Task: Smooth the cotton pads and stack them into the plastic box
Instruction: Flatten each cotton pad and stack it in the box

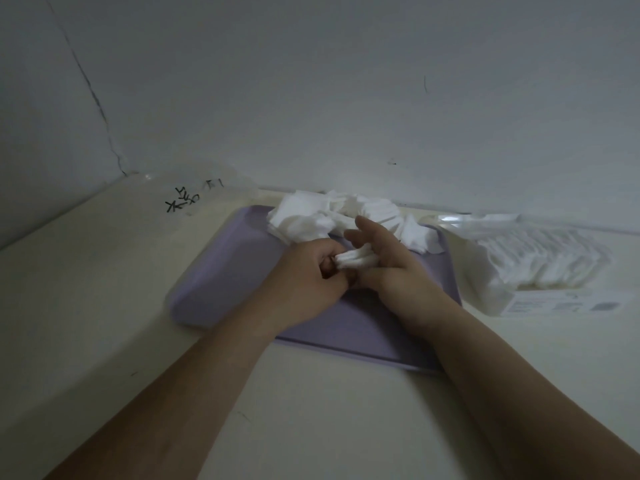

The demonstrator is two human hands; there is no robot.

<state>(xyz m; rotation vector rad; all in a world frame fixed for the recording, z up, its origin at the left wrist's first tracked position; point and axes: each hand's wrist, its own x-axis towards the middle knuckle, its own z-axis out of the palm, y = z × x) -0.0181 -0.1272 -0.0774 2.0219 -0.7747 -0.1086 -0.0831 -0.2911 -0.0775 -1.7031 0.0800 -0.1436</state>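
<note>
Over a lilac tray [221, 271], my left hand [304, 275] and my right hand [388, 265] meet around a small bunch of white cotton pads [356, 259]. The left fingers pinch one end of the bunch. The right hand holds it from the other side, with its upper fingers spread. A loose heap of crumpled cotton pads [332, 216] lies at the tray's far end. To the right stands a clear plastic box [540, 265] with rows of stacked pads inside.
The tray and box rest on a cream tabletop [104, 289] set against a pale wall. A clear plastic bag [204, 188] with black writing lies at the back left corner.
</note>
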